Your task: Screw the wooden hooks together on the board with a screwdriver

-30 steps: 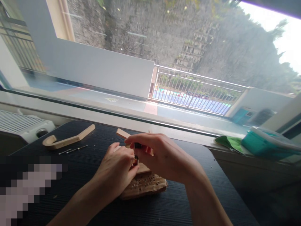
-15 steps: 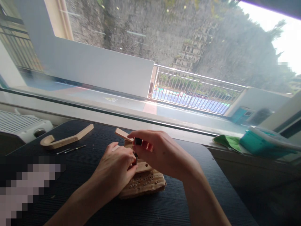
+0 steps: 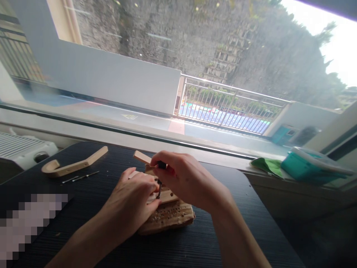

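My left hand is closed down on a pale wooden piece with holes in it, pressing it onto a brown board dusted with wood chips. My right hand pinches the black top of a small hand drill that stands upright, its thin bit meeting the wooden piece beside my left thumb. One end of the wooden piece sticks out behind my hands. Everything lies on a dark ridged table.
A hooked wooden part lies at the table's far left with thin metal bits beside it. A white radiator stands left of the table. On the sill at right are a teal box and green cloth.
My right hand has shifted slightly on the drill's top, fingers turning it. The view has drifted a little right and down. My left hand stays pressed on the wooden piece.
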Motion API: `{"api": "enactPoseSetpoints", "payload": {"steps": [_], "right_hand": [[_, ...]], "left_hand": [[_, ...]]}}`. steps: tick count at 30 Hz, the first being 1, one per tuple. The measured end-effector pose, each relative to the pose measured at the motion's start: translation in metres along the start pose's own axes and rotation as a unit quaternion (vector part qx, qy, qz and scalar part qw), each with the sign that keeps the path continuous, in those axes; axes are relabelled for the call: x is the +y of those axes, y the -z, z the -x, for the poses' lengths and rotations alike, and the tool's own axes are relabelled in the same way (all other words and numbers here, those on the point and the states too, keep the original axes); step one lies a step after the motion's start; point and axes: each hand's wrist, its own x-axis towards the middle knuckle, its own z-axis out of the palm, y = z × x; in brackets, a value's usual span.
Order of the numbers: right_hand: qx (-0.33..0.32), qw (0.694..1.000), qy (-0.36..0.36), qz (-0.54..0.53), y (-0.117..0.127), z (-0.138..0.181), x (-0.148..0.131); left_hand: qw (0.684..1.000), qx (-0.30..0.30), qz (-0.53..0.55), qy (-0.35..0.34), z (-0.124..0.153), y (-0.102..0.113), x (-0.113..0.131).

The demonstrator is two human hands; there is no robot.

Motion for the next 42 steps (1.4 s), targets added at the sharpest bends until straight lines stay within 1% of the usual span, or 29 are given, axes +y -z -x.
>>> {"api": "enactPoseSetpoints", "payload": {"steps": [4,9,13,16,20,23,30,34,39,42], "right_hand": [[-0.008,1.000,-0.012,0.015,0.001,0.001,-0.005],[-0.034,0.999,-0.003,-0.012,0.005,0.005,-0.006],[-0.022,1.000,-0.016,-0.014,0.005,0.003,0.002],[-0.013,0.999,-0.031,-0.038,0.002,-0.001,0.010],[0.002,0.998,-0.034,-0.061,-0.002,-0.004,0.016],[0.005,0.997,-0.036,-0.063,-0.004,-0.005,0.016],[-0.002,0.999,-0.016,-0.032,0.002,0.001,0.004],[-0.005,0.999,-0.013,-0.038,0.003,0.002,0.004],[-0.023,0.997,-0.048,-0.050,0.007,0.000,0.009],[-0.054,0.996,-0.068,0.008,0.016,-0.004,0.003]], "left_hand": [[1.000,0.000,-0.006,0.003,0.000,0.002,0.001],[1.000,0.004,0.006,-0.001,0.000,0.002,0.003],[1.000,-0.007,-0.005,0.008,-0.001,0.002,0.004],[1.000,-0.018,-0.013,0.013,-0.002,0.002,0.005],[0.999,-0.018,-0.032,0.022,-0.002,0.002,0.007],[0.999,-0.013,-0.044,0.022,-0.002,0.000,0.008],[0.999,-0.011,-0.043,0.022,-0.003,0.001,0.008],[0.999,-0.010,-0.033,0.022,-0.002,0.002,0.008],[1.000,-0.003,-0.027,0.017,-0.002,0.001,0.006],[1.000,0.001,-0.011,0.007,-0.001,0.001,0.004]]}}
